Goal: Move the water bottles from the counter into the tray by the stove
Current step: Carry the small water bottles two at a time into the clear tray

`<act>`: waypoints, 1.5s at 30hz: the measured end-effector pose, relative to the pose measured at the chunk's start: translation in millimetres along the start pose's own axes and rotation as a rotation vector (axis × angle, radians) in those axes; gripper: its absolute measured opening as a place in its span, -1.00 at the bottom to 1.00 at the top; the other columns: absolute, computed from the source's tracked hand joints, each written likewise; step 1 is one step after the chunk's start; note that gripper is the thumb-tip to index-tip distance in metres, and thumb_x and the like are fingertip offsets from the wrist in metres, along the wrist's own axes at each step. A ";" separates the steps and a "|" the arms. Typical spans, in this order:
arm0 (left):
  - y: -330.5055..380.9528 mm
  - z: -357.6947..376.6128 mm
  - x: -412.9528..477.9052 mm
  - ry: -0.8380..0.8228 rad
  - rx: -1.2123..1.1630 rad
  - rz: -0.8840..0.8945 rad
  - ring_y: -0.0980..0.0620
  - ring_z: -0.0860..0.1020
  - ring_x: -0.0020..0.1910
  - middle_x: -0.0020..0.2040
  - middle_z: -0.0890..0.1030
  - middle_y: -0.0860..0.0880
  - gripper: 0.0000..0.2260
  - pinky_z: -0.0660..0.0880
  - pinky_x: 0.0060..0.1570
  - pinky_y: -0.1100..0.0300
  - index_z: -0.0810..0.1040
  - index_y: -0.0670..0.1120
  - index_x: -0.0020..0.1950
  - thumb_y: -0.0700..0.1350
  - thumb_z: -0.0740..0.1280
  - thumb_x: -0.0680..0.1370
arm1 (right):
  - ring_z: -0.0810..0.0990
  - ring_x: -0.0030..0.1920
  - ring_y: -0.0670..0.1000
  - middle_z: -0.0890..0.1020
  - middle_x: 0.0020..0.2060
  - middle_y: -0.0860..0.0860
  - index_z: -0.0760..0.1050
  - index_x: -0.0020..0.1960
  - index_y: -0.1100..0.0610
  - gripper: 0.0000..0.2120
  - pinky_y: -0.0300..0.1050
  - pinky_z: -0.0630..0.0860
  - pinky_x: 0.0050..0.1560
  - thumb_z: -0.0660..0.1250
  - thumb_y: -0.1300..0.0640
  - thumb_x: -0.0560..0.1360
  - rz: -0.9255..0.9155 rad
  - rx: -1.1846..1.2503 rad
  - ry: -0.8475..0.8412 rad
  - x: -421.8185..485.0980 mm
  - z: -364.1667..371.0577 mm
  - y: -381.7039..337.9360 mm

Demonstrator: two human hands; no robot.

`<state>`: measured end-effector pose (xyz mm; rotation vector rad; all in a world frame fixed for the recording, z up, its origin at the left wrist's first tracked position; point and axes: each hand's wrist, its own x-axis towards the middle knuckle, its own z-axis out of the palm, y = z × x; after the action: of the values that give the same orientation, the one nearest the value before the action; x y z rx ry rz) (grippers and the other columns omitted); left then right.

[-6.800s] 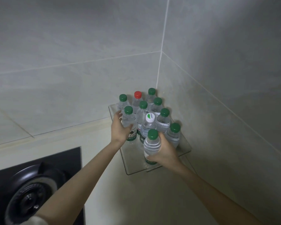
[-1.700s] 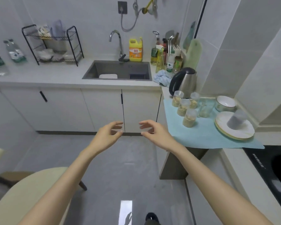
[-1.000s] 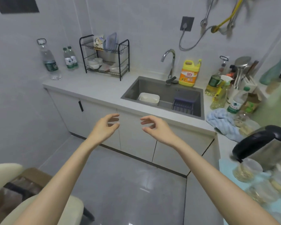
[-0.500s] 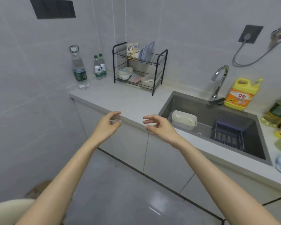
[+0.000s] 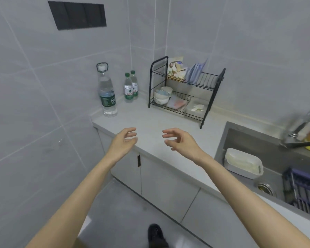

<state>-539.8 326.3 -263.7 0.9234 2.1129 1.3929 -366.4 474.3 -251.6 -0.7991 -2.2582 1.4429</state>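
Observation:
Two small green-capped water bottles (image 5: pixel 130 88) stand side by side in the back corner of the grey counter (image 5: pixel 161 126). A taller bottle (image 5: pixel 106 92) with a white cap and carry ring stands to their left by the wall. My left hand (image 5: pixel 123 143) and my right hand (image 5: pixel 180 140) hover over the counter's front part, fingers loosely curved, holding nothing. Both hands are well short of the bottles. The tray and stove are out of view.
A black two-tier dish rack (image 5: pixel 184 92) with bowls and packets stands right of the bottles. The sink (image 5: pixel 254 149) at right holds a white container (image 5: pixel 242 163) and a dark basket (image 5: pixel 302 187); a tap (image 5: pixel 301 126) hangs over it. Cabinet doors (image 5: pixel 161 178) lie below.
I have turned away from the tray by the stove and come to the sink counter. The small bottles and rack are now closer and more central. Both hands stay empty.

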 end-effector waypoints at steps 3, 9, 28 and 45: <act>-11.1 -9.5 58.2 0.000 -0.008 -0.019 0.07 0.56 0.03 0.22 0.57 -0.03 -0.68 0.45 0.03 0.23 0.46 -0.01 0.31 -0.18 0.30 0.56 | 0.60 -0.13 -0.04 0.63 0.08 -0.09 0.52 0.17 -0.07 -0.72 -0.02 0.57 0.06 0.35 0.19 0.51 -0.015 -0.007 -0.015 61.2 7.5 1.4; -21.1 -29.7 189.8 0.053 -0.004 -0.056 0.06 0.56 0.03 0.23 0.57 -0.02 -0.65 0.41 -0.07 0.29 0.43 -0.01 0.34 -0.16 0.31 0.56 | 0.59 -0.16 -0.04 0.64 0.09 -0.09 0.52 0.17 -0.08 -0.71 -0.02 0.56 0.09 0.36 0.19 0.50 -0.033 0.003 -0.008 193.5 14.8 1.9; -54.4 -32.2 499.7 0.177 -0.139 -0.029 -0.05 0.47 0.27 0.29 0.48 -0.10 -0.57 0.42 0.26 0.06 0.32 -0.16 0.38 -0.22 0.30 0.53 | 0.57 -0.07 -0.12 0.63 0.03 -0.01 0.52 0.23 0.12 -0.72 -0.42 0.47 -0.10 0.32 0.28 0.53 0.106 0.019 0.120 428.2 29.6 3.1; -93.2 1.4 626.5 0.481 -0.161 -0.076 -0.16 0.47 0.25 0.20 0.57 -0.22 -0.62 0.36 0.24 0.11 0.52 -0.27 0.24 -0.10 0.41 0.50 | 0.58 -0.19 -0.18 0.65 0.05 -0.07 0.55 0.16 -0.02 -0.73 -0.26 0.54 0.01 0.35 0.25 0.52 0.239 0.050 0.280 494.2 37.9 35.6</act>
<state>-990.4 762.7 -351.5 0.4699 2.2905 1.8556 -764.6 766.6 -306.3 -1.2068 -1.9622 1.3797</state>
